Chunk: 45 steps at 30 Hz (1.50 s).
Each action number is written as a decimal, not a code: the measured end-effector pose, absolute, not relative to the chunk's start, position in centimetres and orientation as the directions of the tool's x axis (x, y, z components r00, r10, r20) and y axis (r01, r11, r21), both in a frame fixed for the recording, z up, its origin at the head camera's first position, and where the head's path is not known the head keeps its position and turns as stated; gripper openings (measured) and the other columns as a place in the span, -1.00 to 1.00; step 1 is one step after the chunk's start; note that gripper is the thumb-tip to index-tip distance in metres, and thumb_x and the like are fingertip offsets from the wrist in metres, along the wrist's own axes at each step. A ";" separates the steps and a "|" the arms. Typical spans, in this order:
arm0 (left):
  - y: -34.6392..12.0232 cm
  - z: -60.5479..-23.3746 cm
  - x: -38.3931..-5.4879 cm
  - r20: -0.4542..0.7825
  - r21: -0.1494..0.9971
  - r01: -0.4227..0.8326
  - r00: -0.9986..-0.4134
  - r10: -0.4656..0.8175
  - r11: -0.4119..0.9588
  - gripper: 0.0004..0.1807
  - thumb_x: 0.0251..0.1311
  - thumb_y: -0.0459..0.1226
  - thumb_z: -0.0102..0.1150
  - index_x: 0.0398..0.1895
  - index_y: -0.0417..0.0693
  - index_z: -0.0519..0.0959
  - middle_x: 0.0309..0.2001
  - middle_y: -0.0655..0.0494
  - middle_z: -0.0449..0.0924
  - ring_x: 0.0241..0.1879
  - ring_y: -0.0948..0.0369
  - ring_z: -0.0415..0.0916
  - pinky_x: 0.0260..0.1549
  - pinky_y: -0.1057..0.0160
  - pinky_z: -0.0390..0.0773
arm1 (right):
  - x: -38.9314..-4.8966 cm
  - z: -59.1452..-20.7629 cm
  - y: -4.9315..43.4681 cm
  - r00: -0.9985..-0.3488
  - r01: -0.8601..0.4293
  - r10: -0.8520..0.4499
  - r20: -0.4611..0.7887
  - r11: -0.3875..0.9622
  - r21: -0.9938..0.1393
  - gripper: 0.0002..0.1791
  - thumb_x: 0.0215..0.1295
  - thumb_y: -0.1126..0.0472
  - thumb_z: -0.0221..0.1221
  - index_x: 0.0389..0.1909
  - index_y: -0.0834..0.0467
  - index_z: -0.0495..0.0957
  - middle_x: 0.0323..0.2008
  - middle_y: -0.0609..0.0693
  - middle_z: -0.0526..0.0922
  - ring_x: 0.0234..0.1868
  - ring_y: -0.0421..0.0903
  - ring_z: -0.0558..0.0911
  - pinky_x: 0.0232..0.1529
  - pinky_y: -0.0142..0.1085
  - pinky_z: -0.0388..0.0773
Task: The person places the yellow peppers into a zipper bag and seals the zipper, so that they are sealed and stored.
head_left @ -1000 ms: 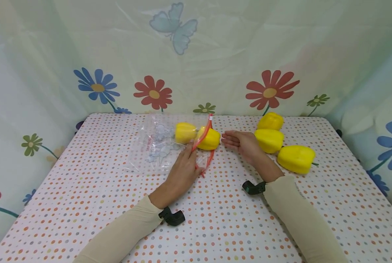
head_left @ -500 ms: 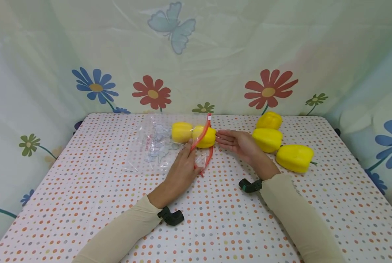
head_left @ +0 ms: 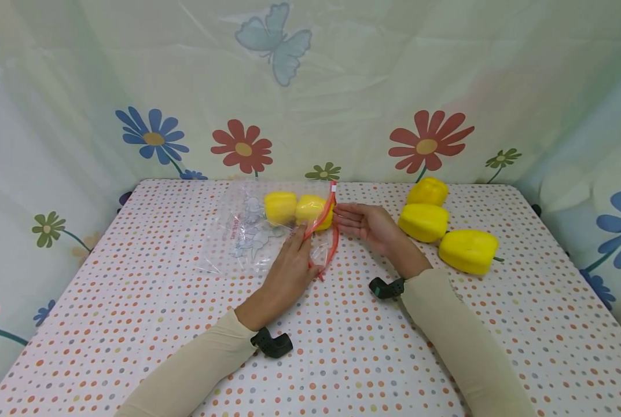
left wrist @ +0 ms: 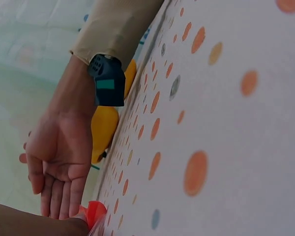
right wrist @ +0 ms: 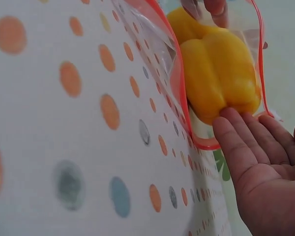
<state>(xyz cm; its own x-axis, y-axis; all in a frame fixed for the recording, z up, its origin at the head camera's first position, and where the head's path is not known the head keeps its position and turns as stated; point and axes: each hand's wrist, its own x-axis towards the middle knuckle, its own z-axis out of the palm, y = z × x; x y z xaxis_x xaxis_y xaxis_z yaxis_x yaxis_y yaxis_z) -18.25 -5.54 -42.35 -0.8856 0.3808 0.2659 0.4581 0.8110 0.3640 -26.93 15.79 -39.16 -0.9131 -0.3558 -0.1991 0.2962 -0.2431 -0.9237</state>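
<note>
A clear plastic zip bag [head_left: 221, 255] with a red zip edge lies flat, its mouth facing right. Two yellow bell peppers sit in a row inside: the inner pepper [head_left: 280, 208] and the outer pepper [head_left: 310, 209], which is at the mouth. My left hand [head_left: 283, 278] holds the mouth's red edge, fingers over the upper side and thumb at the lower side. Straight fingertips of my right hand [head_left: 375, 229] press the outer pepper's end; the right wrist view shows this contact on the pepper [right wrist: 221, 73] within the red rim.
Three more yellow bell peppers lie to the right: a back one [head_left: 429, 191], a middle one [head_left: 423, 222] and a front one [head_left: 468, 251] with a green stem. A dotted cloth covers the table [head_left: 341, 359]. A flowered curtain [head_left: 341, 87] hangs behind.
My right hand has moved left, pushing the outer pepper further into the bag. The inner pepper has slid left with it. My left hand stays at the bag's mouth.
</note>
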 end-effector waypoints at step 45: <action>-5.6 -42.8 -18.4 0.316 0.334 0.492 -0.862 0.397 0.804 -0.42 0.13 -0.19 0.40 0.12 -0.39 0.46 0.48 -0.20 0.01 0.43 -0.03 0.03 0.38 0.12 0.03 | -29.8 -39.8 14.1 -0.891 0.361 -0.399 -0.216 -0.336 -0.870 -0.17 0.53 -0.24 -0.36 0.38 0.44 0.18 0.33 0.31 0.32 0.29 0.18 0.39 0.20 -0.06 0.38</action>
